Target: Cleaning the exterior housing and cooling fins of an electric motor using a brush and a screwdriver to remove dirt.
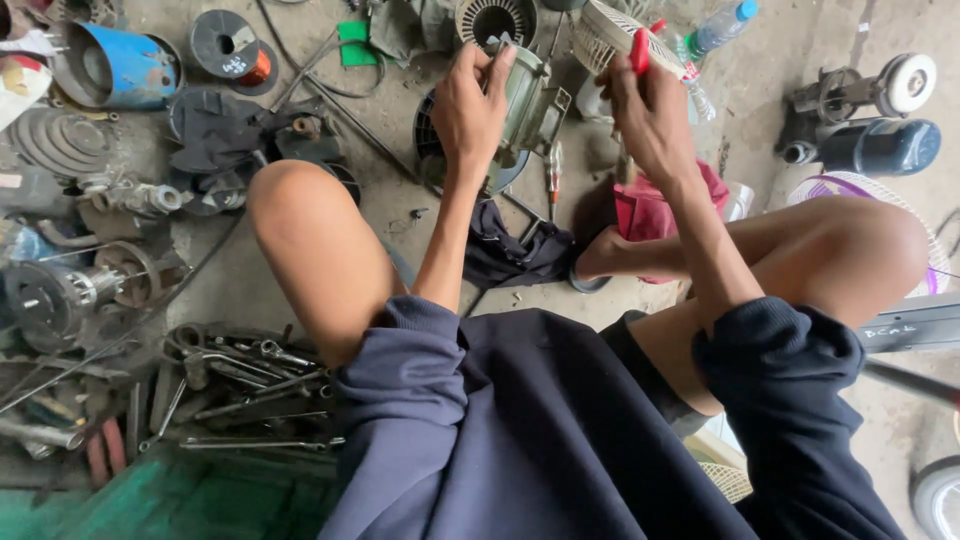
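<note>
The left hand point(468, 108) clasps a green motor point(530, 100), its fingers curled over the motor's top. The right hand point(650, 115) is closed around a red-handled tool point(640, 50), just right of the motor. The motor stands on the concrete floor point(400, 210) ahead of the person's knees. A screwdriver point(552, 175) lies just below the motor, a dark cloth point(510, 255) nearer the person, and wrenches point(250, 380) well left of it.
</note>
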